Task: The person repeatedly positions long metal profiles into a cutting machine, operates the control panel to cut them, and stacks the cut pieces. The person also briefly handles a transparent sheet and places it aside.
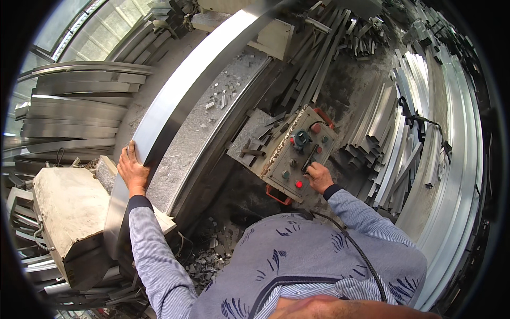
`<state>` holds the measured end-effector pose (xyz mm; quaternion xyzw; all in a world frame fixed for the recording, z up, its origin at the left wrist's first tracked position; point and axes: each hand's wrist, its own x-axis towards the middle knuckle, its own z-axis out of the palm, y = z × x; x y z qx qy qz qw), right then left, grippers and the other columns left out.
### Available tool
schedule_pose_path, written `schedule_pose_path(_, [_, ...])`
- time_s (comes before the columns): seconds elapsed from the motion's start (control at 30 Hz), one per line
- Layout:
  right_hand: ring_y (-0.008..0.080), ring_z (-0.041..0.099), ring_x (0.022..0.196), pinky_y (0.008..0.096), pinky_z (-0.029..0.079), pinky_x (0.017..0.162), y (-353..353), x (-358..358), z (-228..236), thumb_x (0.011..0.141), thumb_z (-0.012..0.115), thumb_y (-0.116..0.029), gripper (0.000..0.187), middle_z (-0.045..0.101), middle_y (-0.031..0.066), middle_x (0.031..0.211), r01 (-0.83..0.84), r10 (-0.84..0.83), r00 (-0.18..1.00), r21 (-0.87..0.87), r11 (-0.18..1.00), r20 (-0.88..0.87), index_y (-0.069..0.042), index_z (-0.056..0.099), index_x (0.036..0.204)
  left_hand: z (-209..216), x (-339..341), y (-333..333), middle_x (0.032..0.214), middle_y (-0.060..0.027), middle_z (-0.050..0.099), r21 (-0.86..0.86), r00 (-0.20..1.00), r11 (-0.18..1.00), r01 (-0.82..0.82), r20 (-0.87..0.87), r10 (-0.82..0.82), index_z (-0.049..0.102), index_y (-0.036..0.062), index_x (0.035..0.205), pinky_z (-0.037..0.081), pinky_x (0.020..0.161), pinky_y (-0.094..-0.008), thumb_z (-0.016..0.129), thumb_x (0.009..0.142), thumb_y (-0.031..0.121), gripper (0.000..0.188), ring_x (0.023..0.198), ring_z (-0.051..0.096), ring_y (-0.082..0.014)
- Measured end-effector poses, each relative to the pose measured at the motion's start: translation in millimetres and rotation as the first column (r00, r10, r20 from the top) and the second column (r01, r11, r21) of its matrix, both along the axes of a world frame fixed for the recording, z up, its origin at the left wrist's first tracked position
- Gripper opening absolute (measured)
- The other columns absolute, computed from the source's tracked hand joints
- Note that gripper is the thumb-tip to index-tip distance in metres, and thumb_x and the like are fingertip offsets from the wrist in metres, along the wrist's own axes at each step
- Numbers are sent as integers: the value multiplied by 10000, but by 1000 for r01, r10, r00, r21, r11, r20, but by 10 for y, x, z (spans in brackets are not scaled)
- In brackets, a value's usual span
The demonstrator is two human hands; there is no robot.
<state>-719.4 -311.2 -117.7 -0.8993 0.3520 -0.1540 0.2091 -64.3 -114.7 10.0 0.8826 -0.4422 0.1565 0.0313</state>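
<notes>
A long, wide, silvery metal bar (183, 80) runs from beside my left arm away to the top of the view, crossing the machine bed (218, 111). My left hand (133, 168) rests on the bar's near part, its fingers stretched out and lying against the metal. On my right is a pale control box (319, 139) with several round buttons, a red one (298, 184) of them lit. My right hand (319, 177) is closed at the box, its fingertips at a slim black piece (312, 158) whose kind I cannot make out.
Metal offcuts (223, 98) litter the bed, and more scraps (207, 260) lie below its near end. A cream machine housing (74, 207) stands left of the bar. Stacked metal profiles (79, 114) fill the left; bundled profiles (396, 138) lie along the right.
</notes>
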Motion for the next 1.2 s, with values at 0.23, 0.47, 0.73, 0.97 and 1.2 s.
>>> schedule_pose_path(0.23, [393, 618, 842, 483, 513, 701, 42, -32, -3, 783, 854, -32, 299, 536, 154, 898, 73, -75, 996, 49, 996, 39, -33, 576, 893, 39, -40, -22, 1548, -102, 490, 55, 1000, 998, -22, 7, 21, 398, 298, 1627, 344, 1194, -495, 882, 751, 471, 1016, 1444, 462, -333])
schedule_pose_path(0.47, [356, 674, 894, 454, 551, 761, 29, -141, -6, 872, 820, -185, 234, 629, 138, 934, 223, -246, 969, 373, 901, 16, -35, 679, 984, -39, 27, -7, 1555, -111, 488, 50, 1000, 998, -24, -1, 24, 379, 314, 1632, 366, 1180, -524, 903, 725, 479, 1061, 1450, 462, -348])
schedule_pose_path(0.73, [377, 639, 1193, 460, 524, 1044, -467, -675, -296, 906, 733, -232, 479, 637, 169, 1302, 463, -467, 884, 190, 866, -27, -73, 643, 1349, -126, 390, -553, 1651, -163, 381, 323, 937, 901, -289, -97, 335, 309, 270, 1619, 328, 1214, -606, 915, 721, 507, 1109, 1527, 355, -432])
schedule_pose_path(0.97, [342, 531, 1364, 446, 467, 1167, -792, -687, -406, 899, 728, -195, 725, 520, 153, 1506, 351, -344, 931, 41, 935, -127, -113, 463, 1569, -190, 52, -1133, 1658, -123, 423, 166, 992, 978, -129, 6, 129, 350, 284, 1638, 337, 1211, -598, 839, 722, 737, 1133, 1530, 379, -396])
schedule_pose_path(1.2, [375, 540, 1242, 457, 548, 1035, -875, -629, -365, 817, 724, -61, 789, 494, 158, 1382, 246, -251, 948, -52, 968, -196, -73, 452, 1558, -120, -132, -1136, 1608, -123, 491, 104, 996, 991, -85, 45, 80, 402, 271, 1629, 356, 1211, -541, 823, 767, 709, 1055, 1505, 431, -344])
